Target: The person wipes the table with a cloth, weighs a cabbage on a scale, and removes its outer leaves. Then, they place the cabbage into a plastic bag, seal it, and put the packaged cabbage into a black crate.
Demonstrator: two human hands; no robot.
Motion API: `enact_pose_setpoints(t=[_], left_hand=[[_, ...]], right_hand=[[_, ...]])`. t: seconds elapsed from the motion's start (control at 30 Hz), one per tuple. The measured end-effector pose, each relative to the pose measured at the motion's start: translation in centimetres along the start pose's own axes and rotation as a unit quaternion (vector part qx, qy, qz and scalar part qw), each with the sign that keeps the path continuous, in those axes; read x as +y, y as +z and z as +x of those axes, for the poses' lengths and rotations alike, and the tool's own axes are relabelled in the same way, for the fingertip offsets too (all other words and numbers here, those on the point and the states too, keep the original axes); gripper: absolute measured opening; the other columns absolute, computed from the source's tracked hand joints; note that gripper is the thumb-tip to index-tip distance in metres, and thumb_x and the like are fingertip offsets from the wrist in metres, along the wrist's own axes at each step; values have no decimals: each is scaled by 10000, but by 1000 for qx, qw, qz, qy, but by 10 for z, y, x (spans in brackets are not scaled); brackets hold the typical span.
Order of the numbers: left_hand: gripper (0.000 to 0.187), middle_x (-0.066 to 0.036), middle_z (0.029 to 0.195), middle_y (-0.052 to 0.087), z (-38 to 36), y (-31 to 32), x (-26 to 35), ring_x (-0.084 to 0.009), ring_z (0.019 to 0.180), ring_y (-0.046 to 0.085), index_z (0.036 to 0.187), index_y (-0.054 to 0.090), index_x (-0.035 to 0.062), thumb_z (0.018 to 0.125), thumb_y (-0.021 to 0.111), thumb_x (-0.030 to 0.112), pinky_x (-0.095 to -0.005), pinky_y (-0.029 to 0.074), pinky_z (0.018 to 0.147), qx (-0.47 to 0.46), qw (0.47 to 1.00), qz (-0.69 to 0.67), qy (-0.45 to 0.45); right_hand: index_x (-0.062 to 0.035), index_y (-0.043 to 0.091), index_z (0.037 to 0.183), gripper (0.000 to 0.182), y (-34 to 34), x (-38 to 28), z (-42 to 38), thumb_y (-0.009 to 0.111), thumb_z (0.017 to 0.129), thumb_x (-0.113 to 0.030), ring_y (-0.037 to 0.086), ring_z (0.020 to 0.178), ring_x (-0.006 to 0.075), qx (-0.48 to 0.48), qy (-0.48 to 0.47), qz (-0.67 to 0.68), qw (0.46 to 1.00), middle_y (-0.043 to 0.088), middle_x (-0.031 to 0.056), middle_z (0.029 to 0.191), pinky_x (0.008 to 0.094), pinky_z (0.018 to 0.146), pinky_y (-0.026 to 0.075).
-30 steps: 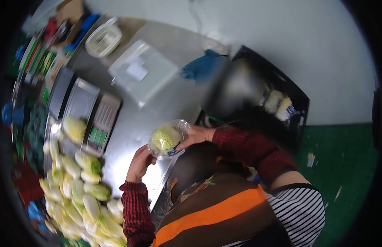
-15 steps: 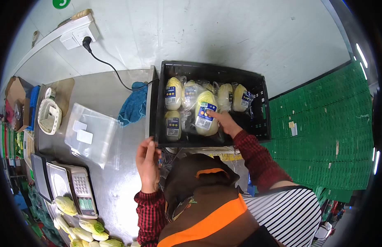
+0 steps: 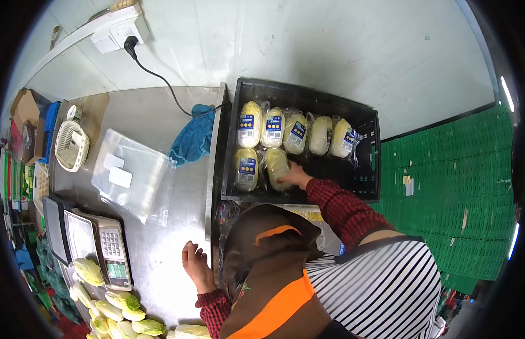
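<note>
My right hand (image 3: 297, 176) is inside a black plastic crate (image 3: 313, 196), its fingers on the right side of a bagged napa cabbage (image 3: 278, 168) in the near row. The cabbage lies on the crate floor, beside another bagged napa cabbage (image 3: 246, 169) with a blue-and-white label. Several more labelled, bagged cabbages (image 3: 296, 134) line the far row. My left hand (image 3: 197, 266) hangs over the edge of the steel table (image 3: 155, 248), fingers loosely bent and apart, holding nothing.
On the table are clear plastic bags (image 3: 132, 175), a blue cloth (image 3: 193, 135), a white basket (image 3: 71, 146) and a scale (image 3: 112, 248). Unbagged cabbages (image 3: 124, 311) are piled at the near left. A power cord (image 3: 158, 79) runs to the crate's edge. Green crates (image 3: 443, 198) stand at right.
My right hand has lowered the bagged cabbage into the near row, and its label no longer shows. My left hand has left the crate's corner and moved back toward my body.
</note>
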State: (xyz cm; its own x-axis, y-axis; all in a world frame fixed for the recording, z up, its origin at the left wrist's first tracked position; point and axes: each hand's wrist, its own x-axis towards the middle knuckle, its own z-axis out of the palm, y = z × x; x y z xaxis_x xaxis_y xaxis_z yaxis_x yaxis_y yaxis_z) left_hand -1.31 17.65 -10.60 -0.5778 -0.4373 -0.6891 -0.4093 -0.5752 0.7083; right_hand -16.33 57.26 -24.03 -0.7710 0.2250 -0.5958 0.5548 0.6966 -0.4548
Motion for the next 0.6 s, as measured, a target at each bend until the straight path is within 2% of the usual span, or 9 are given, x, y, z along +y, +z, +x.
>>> enact_pose_setpoints(t=[0.07, 0.13, 0.2, 0.3, 0.33, 0.37, 0.47, 0.5, 0.6], left_hand=[[175, 4, 882, 576, 3, -8, -4, -110, 738, 489, 1076, 608, 100, 934, 653, 191, -239, 393, 647, 37, 999, -27, -9], [166, -2, 894, 573, 2, -9, -5, -111, 757, 488, 1059, 606, 101, 938, 649, 206, -240, 393, 654, 46, 999, -23, -5], [175, -3, 918, 569, 3, -10, -5, -112, 775, 488, 1040, 604, 104, 935, 655, 235, -249, 395, 663, 21, 1000, -15, -2], [173, -5, 904, 584, 3, -3, -4, -115, 784, 521, 1011, 591, 111, 909, 681, 219, -258, 400, 668, 9, 1000, -18, -2], [173, -5, 904, 584, 3, 3, -4, -115, 784, 521, 1011, 591, 111, 909, 681, 219, -258, 400, 668, 10, 1000, -21, -6], [178, -5, 910, 585, 2, 8, -4, -115, 785, 524, 1025, 593, 111, 912, 679, 219, -257, 405, 671, 19, 1000, -7, -18], [192, -4, 931, 583, 6, 12, -14, -124, 804, 523, 1058, 597, 111, 925, 664, 232, -264, 415, 689, 6, 999, 21, -39], [197, -6, 936, 581, 8, 13, -15, -129, 802, 522, 1063, 596, 108, 927, 658, 236, -265, 417, 694, -10, 999, 11, -46], [224, -21, 935, 579, 11, 11, -19, -139, 777, 519, 1087, 591, 96, 926, 646, 242, -274, 425, 678, -3, 999, 2, -52]], right_hand=[[18, 302, 1425, 1187, 29, 10, 17, 888, 515, -470, 427, 1288, 434, -6, -82, -13, 997, 411, 254, 1425, 489, 1072, 380], [-2, 214, 1465, 1285, 26, -24, 1, 895, 503, -513, 397, 1306, 431, 27, 102, -86, 991, 337, 252, 1470, 489, 1097, 352], [16, 337, 1419, 1213, 15, -19, 6, 906, 489, -518, 442, 1260, 426, 39, 132, -74, 988, 394, 240, 1431, 487, 1101, 352], [11, 475, 1340, 959, -2, 18, 20, 895, 603, -437, 459, 1273, 378, -32, -46, -44, 997, 456, 194, 1410, 483, 1068, 402], [-22, 508, 1321, 837, -7, 26, 16, 875, 664, -389, 502, 1238, 342, -177, 10, 235, 956, 495, 169, 1386, 484, 1023, 441], [-55, 541, 1302, 716, -14, 37, 12, 855, 726, -342, 546, 1203, 307, -302, 69, 491, 814, 533, 143, 1363, 486, 978, 479], [-96, 543, 1331, 570, -40, 74, 5, 767, 841, -284, 455, 1315, 250, -280, -98, 198, 934, 516, 109, 1392, 430, 999, 466], [-110, 559, 1302, 531, -42, 62, 1, 752, 854, -320, 479, 1287, 248, -203, 168, 419, 869, 524, 103, 1370, 439, 971, 475], [-105, 577, 1256, 482, -46, 65, -5, 738, 863, -332, 522, 1213, 247, -131, 243, 414, 867, 555, 85, 1297, 465, 952, 483]])
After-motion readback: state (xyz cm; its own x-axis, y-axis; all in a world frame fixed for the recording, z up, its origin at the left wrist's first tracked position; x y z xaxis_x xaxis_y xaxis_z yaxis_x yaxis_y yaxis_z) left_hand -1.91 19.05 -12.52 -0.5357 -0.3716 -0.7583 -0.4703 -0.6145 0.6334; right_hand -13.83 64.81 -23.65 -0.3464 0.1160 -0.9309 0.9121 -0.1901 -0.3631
